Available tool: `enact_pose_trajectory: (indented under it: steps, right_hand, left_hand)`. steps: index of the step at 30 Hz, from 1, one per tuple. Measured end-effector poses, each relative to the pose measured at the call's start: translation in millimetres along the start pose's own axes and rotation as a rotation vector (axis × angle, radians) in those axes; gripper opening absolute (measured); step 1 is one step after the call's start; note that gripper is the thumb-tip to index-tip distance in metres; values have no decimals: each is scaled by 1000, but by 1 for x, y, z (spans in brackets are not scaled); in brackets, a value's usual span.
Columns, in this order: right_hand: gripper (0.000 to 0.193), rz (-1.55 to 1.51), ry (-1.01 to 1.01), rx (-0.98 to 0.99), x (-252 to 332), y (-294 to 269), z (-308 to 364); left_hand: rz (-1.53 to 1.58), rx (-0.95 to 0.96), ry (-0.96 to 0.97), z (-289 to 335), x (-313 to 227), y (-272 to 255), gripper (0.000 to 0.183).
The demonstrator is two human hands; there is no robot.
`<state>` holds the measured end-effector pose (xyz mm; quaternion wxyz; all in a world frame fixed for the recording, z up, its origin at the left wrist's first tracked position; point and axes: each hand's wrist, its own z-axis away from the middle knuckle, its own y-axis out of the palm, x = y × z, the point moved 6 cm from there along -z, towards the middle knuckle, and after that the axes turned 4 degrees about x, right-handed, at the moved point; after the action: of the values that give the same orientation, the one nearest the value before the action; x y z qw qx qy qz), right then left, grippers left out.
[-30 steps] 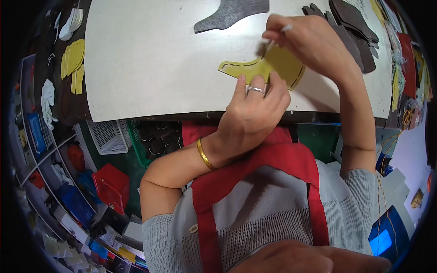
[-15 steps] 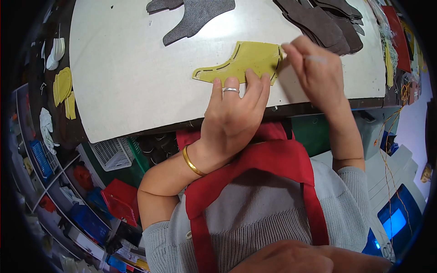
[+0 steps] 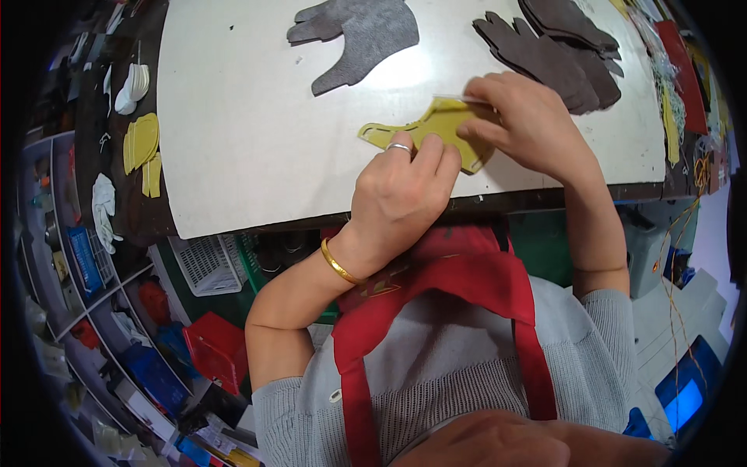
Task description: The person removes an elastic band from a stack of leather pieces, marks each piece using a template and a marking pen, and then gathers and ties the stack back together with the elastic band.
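Observation:
A yellow template (image 3: 441, 124), shaped like a shoe part with dark slots along its edges, is tilted near the table's front edge. My left hand (image 3: 405, 191), with a ring and a gold bangle, holds its near edge with curled fingers. My right hand (image 3: 533, 128) has its thumb and fingers closed round the template's right end. A thin pale line shows by the right fingertips; I cannot tell whether it is a pen or the template's edge. Beyond the template lie grey leather pieces (image 3: 377, 43), touched by neither hand.
Stacks of dark brown leather pieces (image 3: 545, 66) lie at the far right of the white tabletop (image 3: 241, 148). Yellow pieces (image 3: 142, 144) and a white glove (image 3: 103, 208) are at the left edge. Below stand a white basket (image 3: 204, 265) and a red bin (image 3: 214, 350).
The template has shifted right and nearer and is now tilted up. My right hand has gone from a writing grip at its right edge to gripping its right end.

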<state>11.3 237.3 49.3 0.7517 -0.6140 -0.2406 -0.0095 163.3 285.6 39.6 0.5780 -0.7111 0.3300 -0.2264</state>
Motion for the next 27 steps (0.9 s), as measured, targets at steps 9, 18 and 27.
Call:
enact_pose_trajectory:
  steps: [9,18,27]
  right_hand:
    - [22,-342,534,-402,-133,-49,64]
    - [22,-689,54,-268,-51,1,13]
    - [28,-489,15,-103,-23,25,-16]
  left_hand:
    - [63,-206,-155,-27,54,6,51]
    - [348,-49,-34,36,2,6,61]
    - [348,-57,-121,44,0,8,75]
